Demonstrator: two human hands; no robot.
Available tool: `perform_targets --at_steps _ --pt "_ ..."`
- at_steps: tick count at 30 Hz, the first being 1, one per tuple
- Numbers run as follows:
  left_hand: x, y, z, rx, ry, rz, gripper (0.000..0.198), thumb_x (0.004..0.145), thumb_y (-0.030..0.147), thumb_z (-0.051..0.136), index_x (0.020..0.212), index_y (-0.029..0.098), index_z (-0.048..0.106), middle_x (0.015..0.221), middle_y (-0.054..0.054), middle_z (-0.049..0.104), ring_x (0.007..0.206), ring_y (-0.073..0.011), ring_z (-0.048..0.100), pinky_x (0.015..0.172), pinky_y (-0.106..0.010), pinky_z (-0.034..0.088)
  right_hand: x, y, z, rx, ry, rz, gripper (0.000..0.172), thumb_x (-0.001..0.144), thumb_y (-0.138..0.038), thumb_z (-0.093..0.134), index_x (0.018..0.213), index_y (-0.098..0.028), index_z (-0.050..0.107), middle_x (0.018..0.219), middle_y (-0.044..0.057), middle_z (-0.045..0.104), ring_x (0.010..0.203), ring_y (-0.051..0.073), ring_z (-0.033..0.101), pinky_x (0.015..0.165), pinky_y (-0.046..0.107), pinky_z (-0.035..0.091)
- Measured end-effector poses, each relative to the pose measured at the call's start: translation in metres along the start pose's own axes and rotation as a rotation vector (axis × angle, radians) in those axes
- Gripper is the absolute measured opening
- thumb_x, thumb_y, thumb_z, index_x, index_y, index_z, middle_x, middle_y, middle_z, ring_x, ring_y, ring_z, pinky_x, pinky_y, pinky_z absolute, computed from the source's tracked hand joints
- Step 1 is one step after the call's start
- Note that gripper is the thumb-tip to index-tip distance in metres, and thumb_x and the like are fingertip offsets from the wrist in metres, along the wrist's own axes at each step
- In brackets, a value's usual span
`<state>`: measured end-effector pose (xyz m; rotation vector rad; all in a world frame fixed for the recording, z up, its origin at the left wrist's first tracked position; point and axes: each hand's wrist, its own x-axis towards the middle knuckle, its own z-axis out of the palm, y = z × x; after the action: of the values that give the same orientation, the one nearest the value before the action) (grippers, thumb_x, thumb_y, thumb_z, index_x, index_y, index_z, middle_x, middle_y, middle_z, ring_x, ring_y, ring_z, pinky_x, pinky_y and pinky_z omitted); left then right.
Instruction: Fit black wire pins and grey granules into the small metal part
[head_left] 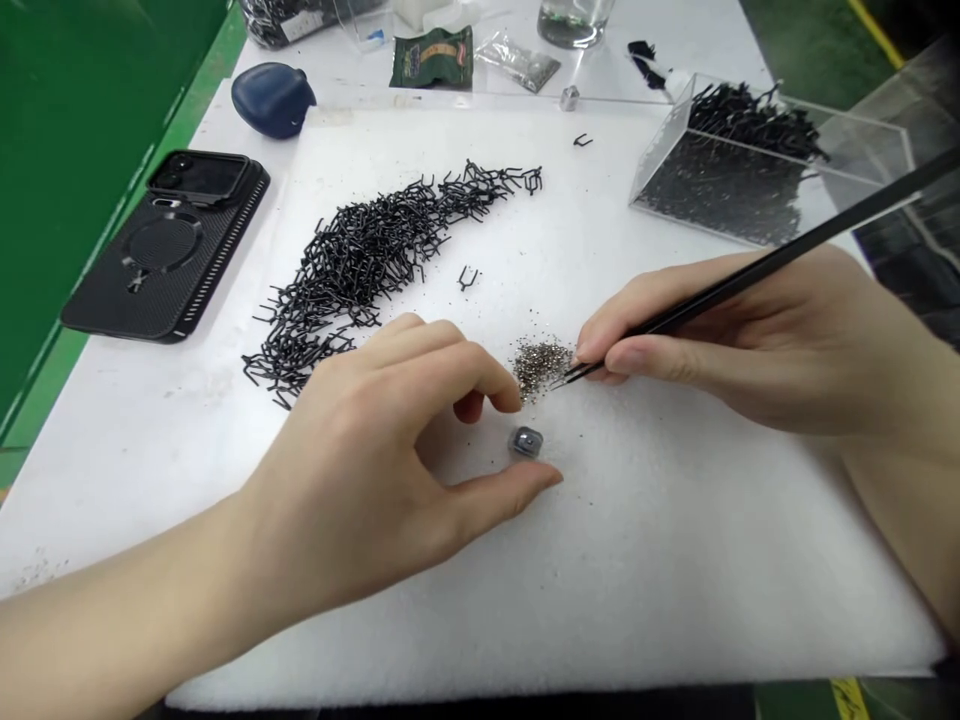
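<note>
The left hand is loose, finger and thumb beside the small gray block on the white pad. It looks hard and light; pinch its sides. The right hand grips black tweezers, tip in shiny bits.

Black phone face down, blue pouch, green packet, glass

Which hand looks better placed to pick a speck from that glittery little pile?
Probably the right hand: its black tweezers have their tips at the edge of the pile. The left hand only brackets the small metal block.
</note>
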<state>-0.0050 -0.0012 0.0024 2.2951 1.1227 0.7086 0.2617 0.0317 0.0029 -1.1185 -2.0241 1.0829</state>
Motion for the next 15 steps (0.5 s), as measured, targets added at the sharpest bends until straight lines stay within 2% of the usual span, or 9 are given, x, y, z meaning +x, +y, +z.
perform_targets --at_steps 3,7,10,15 --pt "0.001 0.001 -0.001 -0.016 -0.004 -0.001 0.014 0.080 0.025 0.090 0.083 0.020 0.077 0.072 0.005 0.069 0.070 -0.0101 0.061 0.062 -0.021 0.048 0.000 0.001 0.000 0.031 -0.013 0.000 0.005 0.091 -0.031 0.083 0.092 -0.027 0.085 0.091 -0.001 0.085 0.084 0.017 0.079 0.070 0.026 0.064" --pt "0.001 0.003 -0.003 -0.056 -0.021 -0.006 0.005 0.083 0.020 0.085 0.086 0.022 0.081 0.071 0.005 0.071 0.072 -0.0097 0.062 0.062 -0.019 0.049 -0.002 0.001 0.000 0.040 0.014 -0.016 0.007 0.091 -0.035 0.084 0.092 -0.028 0.085 0.089 0.000 0.085 0.080 0.018 0.080 0.065 0.027 0.064" --pt "0.000 0.003 -0.003 -0.064 -0.017 0.007 0.004 0.083 0.018 0.082 0.086 0.022 0.082 0.071 0.006 0.072 0.071 -0.0095 0.062 0.064 -0.020 0.050 -0.004 -0.004 0.004 0.088 0.020 -0.030 0.005 0.094 -0.032 0.080 0.093 -0.029 0.085 0.090 0.000 0.085 0.083 0.020 0.081 0.067 0.029 0.067" --pt "-0.001 0.001 -0.001 -0.059 -0.016 0.005 0.009 0.080 0.016 0.084 0.087 0.022 0.083 0.070 0.007 0.073 0.070 -0.0091 0.062 0.063 -0.019 0.049 -0.004 -0.011 0.014 0.146 -0.089 -0.045 0.007 0.098 -0.033 0.077 0.095 -0.030 0.082 0.091 0.000 0.085 0.084 0.021 0.082 0.069 0.029 0.068"
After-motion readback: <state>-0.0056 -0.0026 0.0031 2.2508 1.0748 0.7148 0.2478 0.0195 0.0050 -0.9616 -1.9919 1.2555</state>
